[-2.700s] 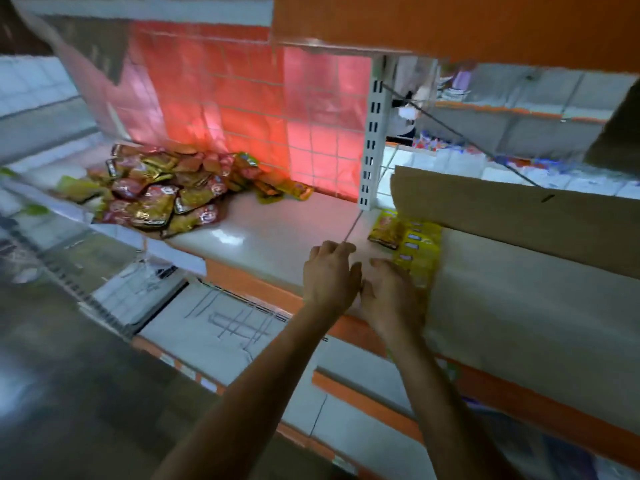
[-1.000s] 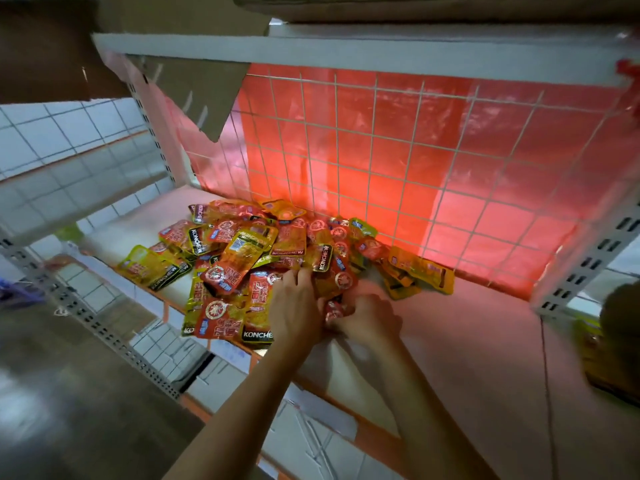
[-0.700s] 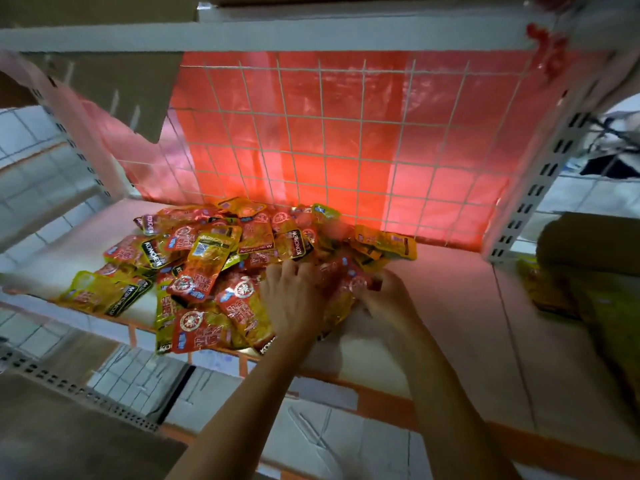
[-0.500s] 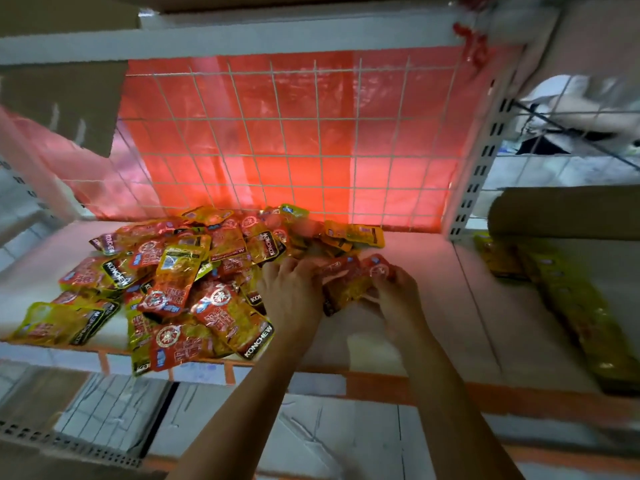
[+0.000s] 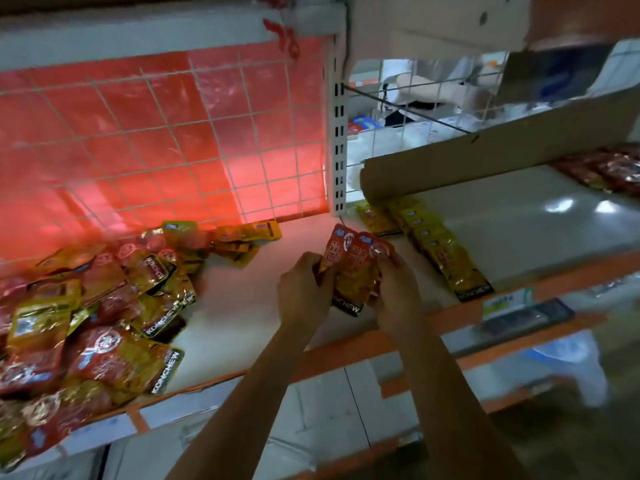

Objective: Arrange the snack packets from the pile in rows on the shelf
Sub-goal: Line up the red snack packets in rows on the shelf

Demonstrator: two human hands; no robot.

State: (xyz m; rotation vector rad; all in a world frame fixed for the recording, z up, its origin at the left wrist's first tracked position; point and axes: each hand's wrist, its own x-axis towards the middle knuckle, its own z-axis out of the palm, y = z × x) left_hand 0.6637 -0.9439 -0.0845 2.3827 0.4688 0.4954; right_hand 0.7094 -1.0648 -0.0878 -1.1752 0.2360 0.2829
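A small stack of red snack packets [image 5: 351, 268] is gripped from both sides, by my left hand [image 5: 304, 292] and my right hand [image 5: 396, 292], just above the white shelf [image 5: 242, 306]. The loose pile of red and yellow packets [image 5: 93, 317] lies to the left on the same shelf, against the red mesh backing. To the right, past the upright post, a row of yellow packets [image 5: 440, 254] runs from the back of the shelf to its front edge. More red packets [image 5: 609, 171] lie at the far right.
A white slotted upright post [image 5: 339, 140] divides the two shelf bays. A brown cardboard sheet [image 5: 485, 157] leans along the back of the right bay. The orange shelf lip [image 5: 346, 355] runs along the front, with lower shelves beneath.
Both hands picked a few red packets out of the pile and carried them to the right, toward the post. The view swung right, so the pile now sits at the left.
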